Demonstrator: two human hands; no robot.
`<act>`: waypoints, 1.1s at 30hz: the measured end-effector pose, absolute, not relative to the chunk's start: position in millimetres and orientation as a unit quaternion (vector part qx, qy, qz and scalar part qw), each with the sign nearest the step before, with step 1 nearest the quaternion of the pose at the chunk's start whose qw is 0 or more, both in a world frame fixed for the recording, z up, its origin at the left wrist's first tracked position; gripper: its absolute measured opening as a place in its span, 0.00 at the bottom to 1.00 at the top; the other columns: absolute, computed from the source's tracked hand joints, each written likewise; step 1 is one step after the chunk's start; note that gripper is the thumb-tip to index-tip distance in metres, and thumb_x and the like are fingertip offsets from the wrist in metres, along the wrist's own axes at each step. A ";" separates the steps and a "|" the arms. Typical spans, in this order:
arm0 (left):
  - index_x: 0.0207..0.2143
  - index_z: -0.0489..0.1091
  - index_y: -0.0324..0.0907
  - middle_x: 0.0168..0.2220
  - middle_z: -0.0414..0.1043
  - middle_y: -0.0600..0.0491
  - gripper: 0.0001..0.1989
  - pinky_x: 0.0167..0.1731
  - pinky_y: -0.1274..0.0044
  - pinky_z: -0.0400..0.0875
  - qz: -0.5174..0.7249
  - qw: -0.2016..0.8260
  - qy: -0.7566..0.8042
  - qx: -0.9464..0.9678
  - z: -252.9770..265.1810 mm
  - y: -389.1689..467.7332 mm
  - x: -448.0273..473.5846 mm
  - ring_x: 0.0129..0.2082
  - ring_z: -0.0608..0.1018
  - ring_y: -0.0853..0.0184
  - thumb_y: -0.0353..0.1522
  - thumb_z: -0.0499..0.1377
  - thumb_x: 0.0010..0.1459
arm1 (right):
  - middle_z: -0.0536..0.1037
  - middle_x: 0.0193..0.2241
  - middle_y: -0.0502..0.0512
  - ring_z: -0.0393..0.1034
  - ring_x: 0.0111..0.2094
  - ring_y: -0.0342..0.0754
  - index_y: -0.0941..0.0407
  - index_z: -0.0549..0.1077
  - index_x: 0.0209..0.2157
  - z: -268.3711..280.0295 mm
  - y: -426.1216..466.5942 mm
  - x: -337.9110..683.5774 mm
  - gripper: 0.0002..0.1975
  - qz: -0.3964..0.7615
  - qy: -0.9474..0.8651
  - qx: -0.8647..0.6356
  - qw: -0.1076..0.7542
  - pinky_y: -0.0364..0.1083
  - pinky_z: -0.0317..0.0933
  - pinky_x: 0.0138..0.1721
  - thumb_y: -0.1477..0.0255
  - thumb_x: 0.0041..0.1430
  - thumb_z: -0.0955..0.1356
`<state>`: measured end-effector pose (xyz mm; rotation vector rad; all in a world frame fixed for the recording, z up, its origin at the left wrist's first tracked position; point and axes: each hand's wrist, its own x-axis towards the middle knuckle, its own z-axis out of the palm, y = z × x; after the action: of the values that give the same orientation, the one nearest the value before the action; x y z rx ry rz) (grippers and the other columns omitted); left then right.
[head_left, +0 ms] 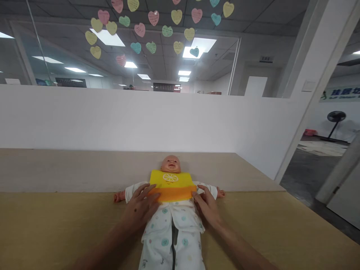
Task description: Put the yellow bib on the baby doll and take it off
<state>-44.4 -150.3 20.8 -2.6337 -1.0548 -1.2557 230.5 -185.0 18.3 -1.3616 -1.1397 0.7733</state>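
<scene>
A baby doll point(171, 164) lies on its back with its head away from me, dressed in a white patterned outfit point(163, 221). Over its chest lies a yellow bib point(180, 180) with a citrus-slice print and an orange pocket point(174, 194) along the lower edge. My left hand point(142, 204) rests palm down at the bib's lower left, its outstretched fingers touching the pocket. At the lower right corner, the fingertips of my right hand point(207, 206) touch the bib's edge, fingers apart. Both hands partly cover the doll's sleeves.
The doll spans two adjoining wooden tabletops, a brown near one point(56, 225) and a paler far one point(70, 168). Behind them stands a white half wall point(126, 120) with glass above, dotted with heart-shaped notes point(153, 18). Through an opening at right, a black fan point(336, 117) is visible.
</scene>
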 end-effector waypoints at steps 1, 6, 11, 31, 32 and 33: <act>0.45 0.74 0.51 0.53 0.71 0.48 0.14 0.54 0.60 0.64 -0.398 0.028 -0.342 -0.851 20.6 -149.6 -43.5 0.55 0.67 0.56 0.34 0.56 0.57 | 0.73 0.23 0.48 0.65 0.24 0.46 0.51 0.66 0.46 19.7 -186.9 226.1 0.26 0.357 -0.472 -0.569 0.571 0.44 0.57 0.26 0.55 0.46 0.69; 0.45 0.74 0.48 0.48 0.74 0.48 0.13 0.54 0.60 0.64 -0.411 0.039 -0.341 -0.845 19.1 -143.0 -37.8 0.53 0.69 0.57 0.32 0.54 0.59 | 0.70 0.18 0.44 0.58 0.18 0.43 0.52 0.63 0.44 30.2 -182.9 211.7 0.27 0.413 -0.424 -0.561 0.579 0.43 0.51 0.20 0.56 0.43 0.69; 0.43 0.73 0.45 0.49 0.71 0.45 0.12 0.52 0.62 0.65 -0.472 0.028 -0.366 -0.802 6.1 -162.1 -36.7 0.50 0.71 0.58 0.32 0.53 0.59 | 0.70 0.24 0.48 0.64 0.25 0.46 0.54 0.62 0.46 13.3 -193.7 219.0 0.25 0.331 -0.474 -0.561 0.592 0.45 0.58 0.28 0.59 0.48 0.68; 0.45 0.68 0.41 0.53 0.66 0.46 0.17 0.55 0.68 0.58 -0.228 -0.109 -0.609 -0.752 -9.0 -228.1 -41.5 0.55 0.66 0.59 0.30 0.53 0.52 | 0.69 0.46 0.64 0.68 0.43 0.53 0.59 0.62 0.48 -17.3 -255.1 212.1 0.21 0.154 -0.631 -0.623 0.437 0.51 0.63 0.46 0.75 0.50 0.62; 0.44 0.69 0.40 0.54 0.65 0.45 0.16 0.54 0.68 0.58 -0.212 -0.094 -0.631 -0.740 -7.0 -229.7 -39.4 0.56 0.65 0.58 0.30 0.53 0.53 | 0.69 0.44 0.64 0.68 0.42 0.53 0.59 0.62 0.48 -17.3 -253.4 209.9 0.21 0.146 -0.621 -0.638 0.431 0.51 0.63 0.45 0.76 0.49 0.61; 0.44 0.70 0.40 0.56 0.64 0.44 0.16 0.55 0.68 0.57 -0.199 -0.080 -0.651 -0.728 -5.1 -231.1 -37.2 0.56 0.64 0.57 0.31 0.52 0.54 | 0.70 0.44 0.64 0.68 0.41 0.53 0.59 0.62 0.47 -17.3 -251.8 208.0 0.21 0.140 -0.613 -0.651 0.425 0.50 0.63 0.44 0.76 0.49 0.61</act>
<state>-37.2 -231.1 -5.1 -2.4125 -2.1564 -0.6579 208.0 -251.8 -17.3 -1.6278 -1.5340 0.3499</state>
